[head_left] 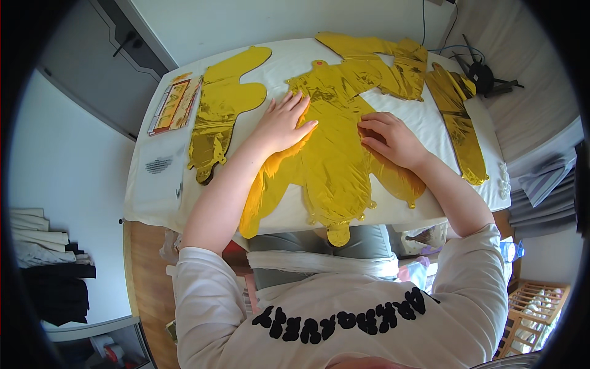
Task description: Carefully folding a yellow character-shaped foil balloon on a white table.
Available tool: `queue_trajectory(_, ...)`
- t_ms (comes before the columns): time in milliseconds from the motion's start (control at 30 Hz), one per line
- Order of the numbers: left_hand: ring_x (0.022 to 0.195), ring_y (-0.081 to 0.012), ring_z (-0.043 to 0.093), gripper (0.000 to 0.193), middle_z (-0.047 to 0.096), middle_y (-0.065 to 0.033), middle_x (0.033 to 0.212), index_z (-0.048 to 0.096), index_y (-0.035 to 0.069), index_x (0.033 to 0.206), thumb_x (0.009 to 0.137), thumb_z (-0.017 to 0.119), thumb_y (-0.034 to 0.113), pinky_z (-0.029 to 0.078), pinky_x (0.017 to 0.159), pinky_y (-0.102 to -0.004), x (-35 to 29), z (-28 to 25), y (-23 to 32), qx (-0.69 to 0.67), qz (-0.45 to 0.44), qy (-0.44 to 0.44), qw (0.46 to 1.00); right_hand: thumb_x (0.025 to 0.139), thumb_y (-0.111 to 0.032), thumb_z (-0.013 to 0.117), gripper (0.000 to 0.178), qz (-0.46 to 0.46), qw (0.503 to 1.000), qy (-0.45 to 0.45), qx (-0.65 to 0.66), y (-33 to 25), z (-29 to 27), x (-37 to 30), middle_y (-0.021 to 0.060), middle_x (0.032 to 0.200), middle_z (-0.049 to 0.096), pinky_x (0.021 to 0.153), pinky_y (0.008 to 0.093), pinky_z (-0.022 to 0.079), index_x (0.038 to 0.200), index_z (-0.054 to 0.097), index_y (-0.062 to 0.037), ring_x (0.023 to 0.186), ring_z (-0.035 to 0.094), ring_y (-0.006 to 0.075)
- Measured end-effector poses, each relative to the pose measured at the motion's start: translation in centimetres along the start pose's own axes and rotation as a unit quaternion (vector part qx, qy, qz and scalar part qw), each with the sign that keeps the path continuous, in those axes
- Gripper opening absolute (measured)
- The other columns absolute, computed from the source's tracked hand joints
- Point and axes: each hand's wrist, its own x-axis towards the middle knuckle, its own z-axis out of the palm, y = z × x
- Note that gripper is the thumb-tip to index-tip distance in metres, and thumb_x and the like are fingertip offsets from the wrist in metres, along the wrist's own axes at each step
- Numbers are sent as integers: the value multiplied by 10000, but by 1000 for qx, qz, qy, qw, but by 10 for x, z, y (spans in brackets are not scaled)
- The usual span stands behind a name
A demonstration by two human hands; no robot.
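A flat, uninflated gold foil balloon (335,160) lies across the near middle of the table, its rounded lobes pointing toward me. My left hand (284,123) rests palm down along its left edge, fingers stretched out. Orange-tinted foil shows under that wrist and forearm. At the balloon's right edge, my right hand (393,140) is curled, with thumb and fingers closed at the foil's rim. The fingertips there are partly hidden.
More flat gold foil pieces lie on the white-covered table (160,203): a lobed one (224,104) at left, a folded one (399,64) at the back and a long one (458,126) at right. A printed packet (175,106) lies at far left, a black router (482,77) at back right.
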Motion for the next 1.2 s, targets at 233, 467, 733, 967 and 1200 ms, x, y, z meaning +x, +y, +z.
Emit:
queue_trajectory(233,1600,-276,146,800,218,-116,1718,257,115,1645,1047,385,631,100,1300,-475,2,0,-1,8,4,-7,1000,926,-191,735,351,-2,1000,2,3,2,0,0,178,1302,635,1056,427,471,1218,681,-5,1212,588,364)
queue_trajectory(467,1600,-272,147,802,217,-113,1718,256,117,1645,1047,379,636,105,1300,-471,2,2,1,7,1,-2,1000,939,-197,730,358,9,999,-9,52,9,-1,0,166,1297,642,1047,406,478,1237,672,-8,1197,606,332)
queue_trajectory(733,1597,-278,158,779,220,-126,1716,279,103,1636,1051,432,594,127,1294,-479,0,4,0,7,-1,2,1000,998,-285,669,416,171,967,-18,190,23,-28,35,170,1215,689,972,356,519,1309,651,-9,1122,659,288)
queue_trajectory(967,1594,-286,173,775,232,-133,1712,283,96,1634,1053,436,586,135,1290,-482,-2,6,-6,16,3,17,1000,972,-378,689,527,278,957,34,-74,103,-25,125,201,1239,683,986,382,507,1296,645,34,1160,642,313)
queue_trajectory(1200,1596,-277,165,791,224,-122,1716,272,101,1637,1046,416,606,123,1293,-469,0,7,-2,18,-4,10,1000,901,-385,764,408,429,899,-30,80,140,-23,164,129,655,630,544,365,460,815,678,4,571,595,226)
